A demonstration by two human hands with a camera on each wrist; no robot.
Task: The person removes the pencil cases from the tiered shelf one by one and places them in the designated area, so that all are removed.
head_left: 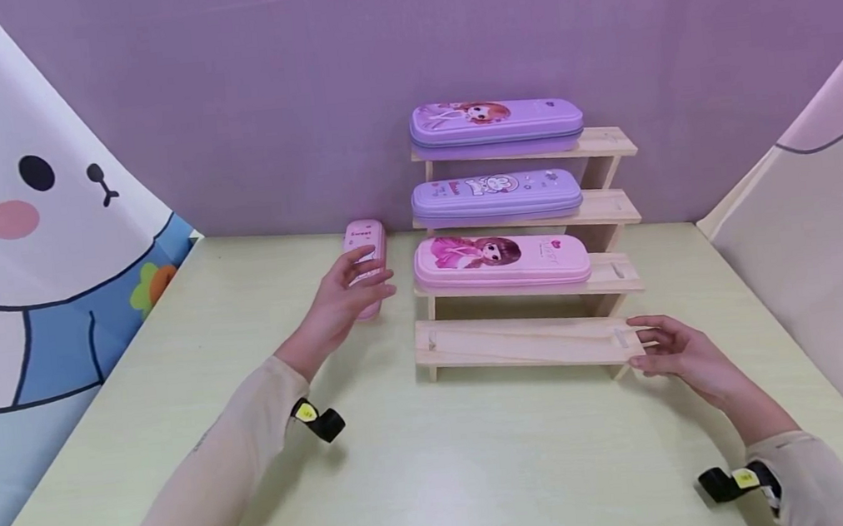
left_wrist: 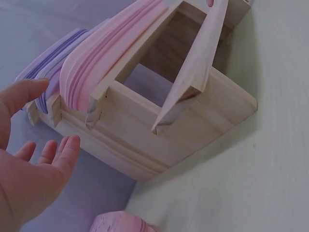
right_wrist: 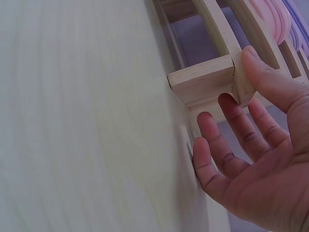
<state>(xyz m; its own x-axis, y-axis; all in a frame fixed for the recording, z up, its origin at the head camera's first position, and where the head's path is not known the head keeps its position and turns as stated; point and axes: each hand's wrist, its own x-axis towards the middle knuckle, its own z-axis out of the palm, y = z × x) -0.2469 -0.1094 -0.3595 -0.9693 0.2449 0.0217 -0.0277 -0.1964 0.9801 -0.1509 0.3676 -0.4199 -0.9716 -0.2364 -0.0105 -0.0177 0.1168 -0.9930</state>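
Observation:
A four-step wooden display stand (head_left: 519, 343) stands on the table, with a pencil case on each of its three upper steps. Purple cases lie on the top step (head_left: 530, 124) and on the one below it (head_left: 536, 190). On the third lies a pink case (head_left: 542, 261), and the lowest step is bare. My left hand (head_left: 338, 299), fingers spread, is over another pink pencil case (head_left: 365, 239) on the table left of the stand, partly covering it. At the lowest step's right end, my right hand (right_wrist: 260, 145) grips the board between thumb and fingers.
Behind the table hangs a purple cloth backdrop (head_left: 264, 101). A cartoon-printed cloth (head_left: 55, 287) slopes down on the left, and a pale cloth (head_left: 815, 203) on the right. The pale wood-grain table (head_left: 440, 470) extends in front of the stand.

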